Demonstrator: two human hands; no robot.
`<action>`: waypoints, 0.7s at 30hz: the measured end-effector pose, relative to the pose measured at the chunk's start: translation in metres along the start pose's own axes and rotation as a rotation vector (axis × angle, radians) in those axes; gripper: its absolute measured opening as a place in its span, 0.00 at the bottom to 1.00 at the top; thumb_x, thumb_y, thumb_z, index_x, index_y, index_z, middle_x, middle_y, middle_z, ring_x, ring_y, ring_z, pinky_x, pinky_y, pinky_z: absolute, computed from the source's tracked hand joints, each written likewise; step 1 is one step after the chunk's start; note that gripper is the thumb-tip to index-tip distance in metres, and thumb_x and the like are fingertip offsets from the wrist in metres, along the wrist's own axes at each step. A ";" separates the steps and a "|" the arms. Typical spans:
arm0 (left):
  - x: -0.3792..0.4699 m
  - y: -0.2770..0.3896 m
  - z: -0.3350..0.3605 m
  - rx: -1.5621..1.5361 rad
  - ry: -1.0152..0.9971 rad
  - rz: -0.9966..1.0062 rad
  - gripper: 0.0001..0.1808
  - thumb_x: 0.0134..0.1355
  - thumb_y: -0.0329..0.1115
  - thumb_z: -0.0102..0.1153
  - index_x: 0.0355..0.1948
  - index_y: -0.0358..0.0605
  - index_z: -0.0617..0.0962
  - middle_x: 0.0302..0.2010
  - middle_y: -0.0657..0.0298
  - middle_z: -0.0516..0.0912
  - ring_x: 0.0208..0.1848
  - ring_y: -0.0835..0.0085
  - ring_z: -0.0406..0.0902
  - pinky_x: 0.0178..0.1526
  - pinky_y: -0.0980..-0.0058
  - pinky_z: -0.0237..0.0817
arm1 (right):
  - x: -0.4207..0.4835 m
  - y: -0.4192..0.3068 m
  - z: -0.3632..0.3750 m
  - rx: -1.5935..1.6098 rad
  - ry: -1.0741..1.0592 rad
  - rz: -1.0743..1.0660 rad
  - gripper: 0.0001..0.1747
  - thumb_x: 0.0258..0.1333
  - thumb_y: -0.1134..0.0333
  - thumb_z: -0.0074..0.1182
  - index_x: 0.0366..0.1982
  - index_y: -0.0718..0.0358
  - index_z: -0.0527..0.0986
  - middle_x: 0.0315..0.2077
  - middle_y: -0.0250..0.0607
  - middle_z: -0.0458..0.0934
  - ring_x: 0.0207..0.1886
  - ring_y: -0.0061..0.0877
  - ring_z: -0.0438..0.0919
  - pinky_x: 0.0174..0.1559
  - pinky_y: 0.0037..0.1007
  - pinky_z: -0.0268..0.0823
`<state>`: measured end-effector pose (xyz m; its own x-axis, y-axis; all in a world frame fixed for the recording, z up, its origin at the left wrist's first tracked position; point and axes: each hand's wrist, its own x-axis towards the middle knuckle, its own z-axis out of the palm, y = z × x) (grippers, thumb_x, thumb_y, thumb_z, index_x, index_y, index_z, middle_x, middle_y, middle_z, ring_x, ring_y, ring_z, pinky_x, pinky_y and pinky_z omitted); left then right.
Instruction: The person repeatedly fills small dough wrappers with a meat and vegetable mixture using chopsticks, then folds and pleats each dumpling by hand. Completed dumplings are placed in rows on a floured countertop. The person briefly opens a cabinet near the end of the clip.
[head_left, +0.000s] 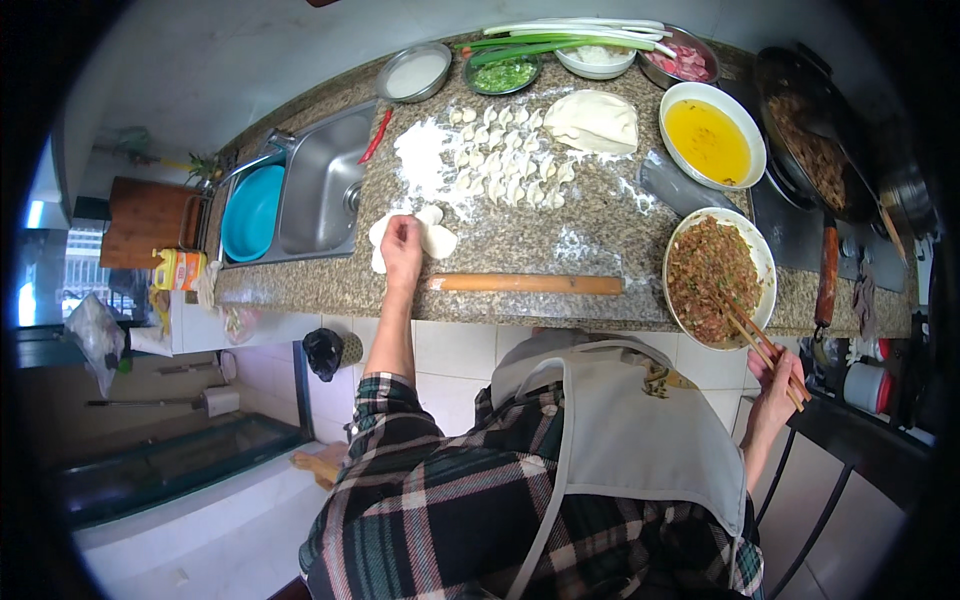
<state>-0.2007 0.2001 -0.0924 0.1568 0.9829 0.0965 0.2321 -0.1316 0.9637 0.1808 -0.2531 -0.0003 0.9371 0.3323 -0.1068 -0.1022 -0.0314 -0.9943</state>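
Observation:
My left hand (403, 244) is over several flat dough wrappers (439, 241) on the granite counter; its fingertips are bunched, and whether they pinch a wrapper cannot be told. My right hand (776, 386) holds a pair of wooden chopsticks (765, 356), whose tips rest in the minced filling (712, 277) inside a white bowl (770, 296). A wooden rolling pin (525, 283) lies near the front edge between my hands. Rows of folded dumplings (510, 161) sit behind it, beside loose flour (424, 154) and a large lump of dough (592, 121).
A steel sink (319, 187) with a teal basin (255, 214) is at left. A bowl of yellow liquid (709, 142), a dark cleaver-like blade (679, 187) and a wok (810, 142) are at right. Bowls and leeks (577, 34) line the back; a red chili (376, 136) lies by the sink.

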 end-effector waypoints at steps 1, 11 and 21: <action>0.003 -0.002 -0.003 -0.122 0.047 -0.012 0.03 0.66 0.30 0.51 0.35 0.45 0.75 0.27 0.75 0.72 0.29 0.87 0.66 0.34 0.85 0.59 | 0.000 0.000 0.000 0.001 -0.005 0.001 0.16 0.69 0.63 0.46 0.42 0.71 0.73 0.36 0.51 0.81 0.33 0.31 0.84 0.36 0.25 0.78; -0.003 0.033 0.000 -0.063 0.253 0.223 0.06 0.67 0.31 0.55 0.37 0.40 0.75 0.27 0.72 0.74 0.27 0.87 0.66 0.31 0.85 0.61 | 0.000 -0.002 0.000 -0.045 0.001 -0.006 0.17 0.68 0.60 0.47 0.43 0.70 0.73 0.36 0.51 0.81 0.33 0.31 0.84 0.36 0.26 0.78; -0.003 0.051 0.001 -0.306 0.253 0.136 0.08 0.68 0.33 0.52 0.43 0.40 0.73 0.33 0.64 0.79 0.30 0.79 0.76 0.35 0.78 0.74 | 0.005 0.000 0.002 -0.022 -0.022 -0.026 0.17 0.68 0.61 0.48 0.43 0.70 0.74 0.36 0.50 0.82 0.32 0.30 0.84 0.35 0.25 0.78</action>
<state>-0.1887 0.1906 -0.0432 -0.0834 0.9648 0.2493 -0.0763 -0.2556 0.9638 0.1850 -0.2499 -0.0004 0.9317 0.3541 -0.0814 -0.0706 -0.0431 -0.9966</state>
